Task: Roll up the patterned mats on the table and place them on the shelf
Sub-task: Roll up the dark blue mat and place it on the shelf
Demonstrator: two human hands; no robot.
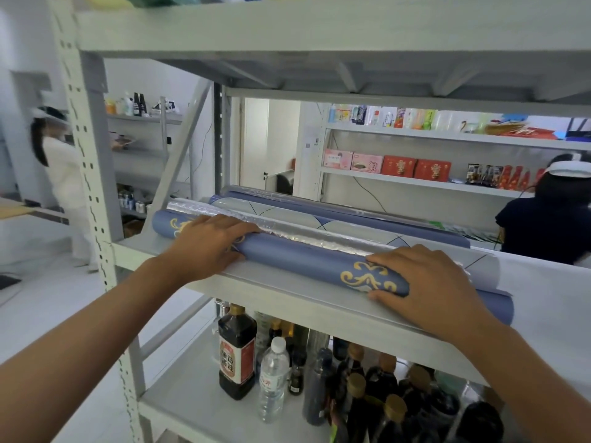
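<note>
1. Left hand (209, 239): palm down over the 9 o'clock end of the blue rolled mat (303, 262). The fingers are draped across the top and the thumb sits on the near side, so it cups the roll rather than lying flat and spread.
2. The blue rolled mat, with gold scroll print at both ends, is fully rolled and lies on the shelf board (281, 298). It runs from about 10 o'clock down to 4 o'clock, close to the front lip.
3. Behind it, toward 12 o'clock: a silver foil roll (319, 238) touches the blue one, then a grey lined roll (287, 215) and more blue rolls further back. Part of the job looks already done.
4. Right hand (428, 282): on the 3 o'clock end, fingers curved over the top and thumb tucked under the near edge, gripping that end.
5. Step, by my read: placing, the tail end of one mat's cycle. The rolling is finished and the roll is being seated on the shelf.
6. Next move probably calls for:
   - a nudge toward 12 o'clock so the roll sits snug against the silver one and off the lip;
   - both hands easing off together, watching that the roll doesn't spring open or roll forward.
7. Worktop not in view, so I cannot tell how many mats remain.
8. Below, at 6 o'clock: a soy sauce bottle (237, 353) and other bottles on the lower shelf, which a dropped roll could hit.
</note>
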